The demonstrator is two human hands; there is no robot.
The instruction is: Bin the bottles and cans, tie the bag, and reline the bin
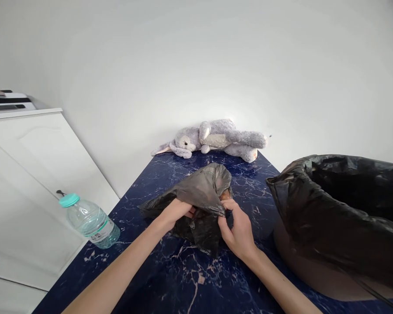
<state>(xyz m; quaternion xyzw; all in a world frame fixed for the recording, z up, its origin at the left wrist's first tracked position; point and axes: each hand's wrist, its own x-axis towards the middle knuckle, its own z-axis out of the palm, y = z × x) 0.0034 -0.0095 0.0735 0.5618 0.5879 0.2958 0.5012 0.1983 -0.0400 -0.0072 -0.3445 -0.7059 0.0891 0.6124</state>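
Note:
A thin black plastic bag lies crumpled over the middle of the dark blue marbled table, between my hands. My left hand reaches under a fold of the bag from the left. The plastic covers most of its fingers, so their grip is hidden. On the right, my right hand is closed, pinching the bag's edge between thumb and fingers. Skin tones show faintly through the plastic near the bag's upper right side.
A large bin lined with a black bag stands at the right. At the left table edge is a clear water bottle with a turquoise cap. A grey plush rabbit lies against the wall. White cabinets stand left.

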